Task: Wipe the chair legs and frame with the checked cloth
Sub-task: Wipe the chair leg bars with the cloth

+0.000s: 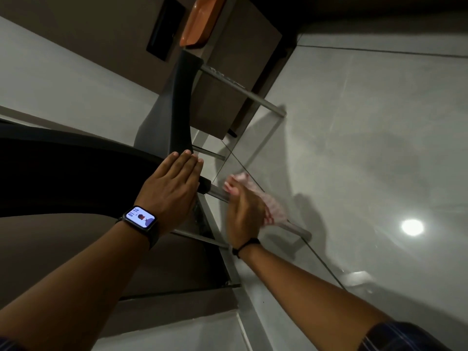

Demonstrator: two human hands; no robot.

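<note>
The view is tilted, with the floor on the right. A dark chair (174, 117) with metal legs stands at the centre. My left hand (172, 188), wearing a watch, lies flat with fingers together on the chair's dark seat edge. My right hand (244, 211) is wrapped around a near metal leg (298, 230), holding the pink-and-white checked cloth (271, 203) against it. The cloth is blurred and partly hidden by my fingers. Another metal leg (243, 91) reaches to the floor farther away.
A glossy grey tiled floor (379, 122) fills the right side, with a lamp's bright reflection (412, 227). A brown cabinet (235, 72) stands behind the chair. An orange tray-like object (200, 21) and a dark panel (164, 29) sit at the top. A small pale object (354, 278) lies on the floor.
</note>
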